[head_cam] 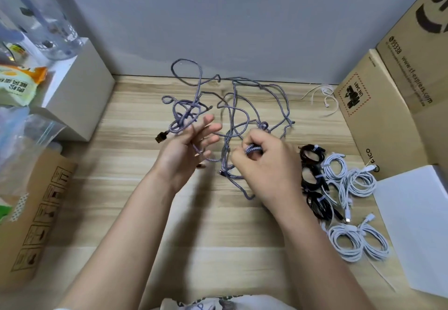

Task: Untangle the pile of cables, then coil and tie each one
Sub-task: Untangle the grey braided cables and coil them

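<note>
A tangle of grey-purple braided cables (232, 101) sprawls over the far middle of the wooden table (218, 232), one black plug (159, 138) sticking out at the left. My right hand (264, 164) grips a small bunch of braided cable loops between curled fingers. My left hand (186, 147) is raised beside it with fingers spread and straight, a strand running across them. Coiled and tied black cables (314, 181) and white cables (356, 212) lie in rows at the right.
Loose white ties (322, 96) lie at the far right by a cardboard box (378, 120). A white box (417, 227) sits at the near right. On the left stand a white block (80, 96), plastic bags (26, 140) and another cardboard box (36, 215).
</note>
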A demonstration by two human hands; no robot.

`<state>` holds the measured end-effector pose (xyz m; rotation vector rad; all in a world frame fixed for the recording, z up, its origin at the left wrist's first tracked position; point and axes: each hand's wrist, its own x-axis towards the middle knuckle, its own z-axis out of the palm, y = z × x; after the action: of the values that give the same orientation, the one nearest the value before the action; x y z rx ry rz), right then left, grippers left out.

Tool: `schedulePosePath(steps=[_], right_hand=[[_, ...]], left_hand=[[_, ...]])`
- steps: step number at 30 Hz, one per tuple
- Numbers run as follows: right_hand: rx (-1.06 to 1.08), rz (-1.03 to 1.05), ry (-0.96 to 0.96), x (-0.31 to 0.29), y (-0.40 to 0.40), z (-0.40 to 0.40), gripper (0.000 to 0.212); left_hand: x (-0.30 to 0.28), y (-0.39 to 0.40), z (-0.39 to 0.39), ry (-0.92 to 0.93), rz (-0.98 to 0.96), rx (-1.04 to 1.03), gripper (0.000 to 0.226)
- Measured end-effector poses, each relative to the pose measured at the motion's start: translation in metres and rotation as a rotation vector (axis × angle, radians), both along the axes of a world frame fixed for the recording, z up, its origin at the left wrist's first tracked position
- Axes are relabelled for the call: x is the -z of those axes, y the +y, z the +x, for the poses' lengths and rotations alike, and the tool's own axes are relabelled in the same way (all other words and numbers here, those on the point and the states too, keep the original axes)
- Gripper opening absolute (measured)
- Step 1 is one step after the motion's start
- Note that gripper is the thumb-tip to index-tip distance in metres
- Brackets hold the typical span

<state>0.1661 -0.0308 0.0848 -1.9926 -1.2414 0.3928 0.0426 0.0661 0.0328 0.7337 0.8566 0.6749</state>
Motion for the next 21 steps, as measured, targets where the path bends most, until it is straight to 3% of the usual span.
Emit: schedulePosePath(steps=[5,8,11,16,19,21], right_hand=[[-0.152,-0.141,-0.056,0.012,0.015,-0.014,0.038],[-0.214,-0.153,0.081,0.016,0.019,-0.013,0.035],[-0.248,-0.188,0.224,0.022,0.020,-0.008,0.032],[-0.259,-0.226,0.230,0.028,0.020,-0.005,0.029],[-0.227,-0.257,0.293,0.034,0.021,-0.004,0.032],[-0.211,-0.263,0.370,0.037,0.020,-0.006,0.036]], left_hand=[[-0.011,-0.025,0.015,-0.076,0.035,-0.001,0.035],[-0.013,-0.032,0.014,-0.139,-0.011,0.014,0.030],[-0.009,-0.034,0.012,-0.132,-0.047,0.016,0.040],[-0.013,-0.041,0.010,-0.145,-0.026,0.113,0.038],[-0.014,-0.042,0.006,-0.031,0.058,0.243,0.021],[-0.014,-0.038,0.000,0.183,0.159,0.338,0.037]])
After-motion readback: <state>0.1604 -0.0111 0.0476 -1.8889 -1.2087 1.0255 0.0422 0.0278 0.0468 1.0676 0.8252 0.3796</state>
